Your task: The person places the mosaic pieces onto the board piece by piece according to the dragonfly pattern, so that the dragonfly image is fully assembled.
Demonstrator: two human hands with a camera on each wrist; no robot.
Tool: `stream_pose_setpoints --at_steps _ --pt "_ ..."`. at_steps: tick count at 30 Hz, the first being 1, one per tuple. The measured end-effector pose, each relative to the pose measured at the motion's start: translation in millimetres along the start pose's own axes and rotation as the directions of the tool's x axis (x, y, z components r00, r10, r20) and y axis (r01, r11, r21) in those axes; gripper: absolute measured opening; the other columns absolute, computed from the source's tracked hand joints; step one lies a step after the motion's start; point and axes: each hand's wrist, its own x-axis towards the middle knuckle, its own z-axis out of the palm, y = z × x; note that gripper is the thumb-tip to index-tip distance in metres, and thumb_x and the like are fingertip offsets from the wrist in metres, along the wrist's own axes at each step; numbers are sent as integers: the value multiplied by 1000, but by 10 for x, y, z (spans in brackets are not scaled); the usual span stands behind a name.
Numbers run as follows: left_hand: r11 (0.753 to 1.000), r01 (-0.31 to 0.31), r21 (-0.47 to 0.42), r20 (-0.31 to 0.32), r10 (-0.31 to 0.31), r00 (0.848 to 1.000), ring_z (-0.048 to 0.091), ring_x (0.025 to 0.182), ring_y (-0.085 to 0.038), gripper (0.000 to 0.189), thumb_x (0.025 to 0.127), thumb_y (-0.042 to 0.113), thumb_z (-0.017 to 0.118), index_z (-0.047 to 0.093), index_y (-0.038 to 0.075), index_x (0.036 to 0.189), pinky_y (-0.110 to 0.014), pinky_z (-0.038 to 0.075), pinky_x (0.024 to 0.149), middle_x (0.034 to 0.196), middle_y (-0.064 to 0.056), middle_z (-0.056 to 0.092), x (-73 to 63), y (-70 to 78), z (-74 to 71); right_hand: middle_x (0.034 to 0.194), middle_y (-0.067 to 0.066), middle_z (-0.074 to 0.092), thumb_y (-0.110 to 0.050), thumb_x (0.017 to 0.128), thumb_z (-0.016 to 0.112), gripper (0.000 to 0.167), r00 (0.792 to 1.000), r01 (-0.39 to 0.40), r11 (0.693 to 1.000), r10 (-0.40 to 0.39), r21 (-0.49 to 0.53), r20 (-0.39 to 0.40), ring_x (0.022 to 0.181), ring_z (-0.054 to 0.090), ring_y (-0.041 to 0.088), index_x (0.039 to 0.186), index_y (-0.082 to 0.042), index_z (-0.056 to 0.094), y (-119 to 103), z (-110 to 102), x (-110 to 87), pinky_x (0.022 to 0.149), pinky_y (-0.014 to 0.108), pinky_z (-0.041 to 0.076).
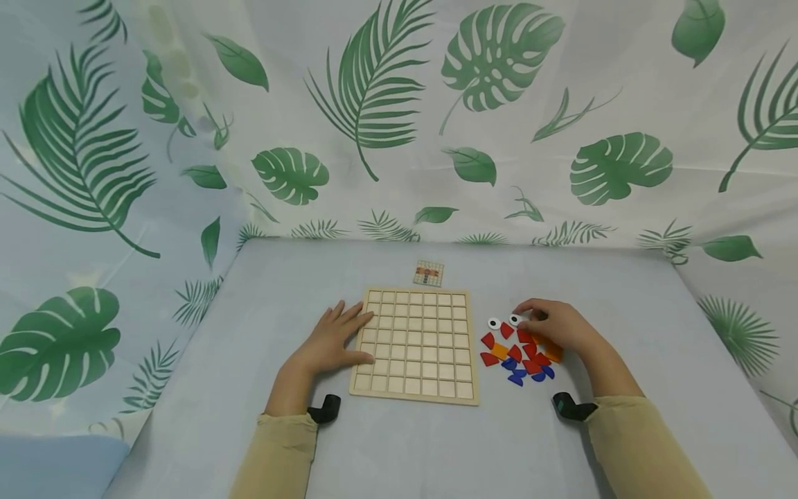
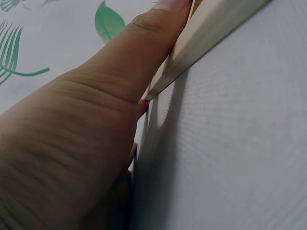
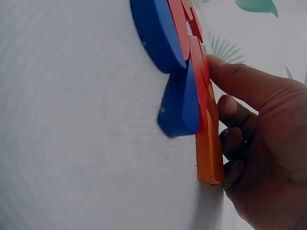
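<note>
My left hand (image 1: pixel 333 339) rests at the left edge of a wooden grid board (image 1: pixel 421 400), fingers spread, with fingertips over the rim. In the left wrist view the thumb (image 2: pixel 144 43) lies along the board's pale side (image 2: pixel 192 55). My right hand (image 1: pixel 555 324) is over a pile of coloured pieces right of the board. Its thumb and index finger pinch a white eye disc (image 1: pixel 515 319) at the pile's far side. In the right wrist view the other fingers (image 3: pixel 232 139) are curled beside an orange block (image 3: pixel 209 155), close to red pieces (image 3: pixel 197 62) and blue pieces (image 3: pixel 180 103).
A second white eye disc (image 1: pixel 494 324) lies left of the pinched one. Behind the board is a small pattern card (image 1: pixel 429 273). Several red wedges (image 1: pixel 488 339) and blue half-rounds (image 1: pixel 516 377) spread toward the board's right side. A leaf-printed curtain (image 1: pixel 399 104) stands behind the pale table (image 1: pixel 411 450).
</note>
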Motion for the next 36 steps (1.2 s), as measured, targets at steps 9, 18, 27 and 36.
stream_pose_setpoints --at_steps 9,18,27,36 --pt "1000 2 0 2 -2 1000 2 155 -34 94 80 68 66 28 31 157 -52 1 127 167 0 17 7 -23 19 90 6 57 -41 93 66 38 1000 13 1000 -13 4 0 83 52 21 123 -17 64 -27 -12 20 67 27 47" --pt "1000 -6 1 -3 6 1000 4 155 -35 93 80 68 67 28 31 157 -52 2 127 167 0 18 11 -32 11 89 6 58 -41 93 67 37 999 41 999 -41 -5 -11 81 54 21 123 -19 62 -208 -87 56 65 27 51" --pt "1000 -3 -9 -5 3 1000 3 155 -34 94 80 68 66 27 32 157 -51 1 127 167 1 17 16 -45 11 85 3 57 -37 94 67 30 982 185 982 -186 -28 -42 80 51 19 119 -20 64 -674 -87 164 64 28 47" --pt "1000 3 -12 1 -3 1000 2 155 -32 94 79 70 65 26 33 157 -49 0 127 167 3 16 13 -40 1 85 2 59 -37 94 67 27 962 271 963 -270 4 -46 77 52 19 115 -19 66 -1054 106 384 65 30 46"
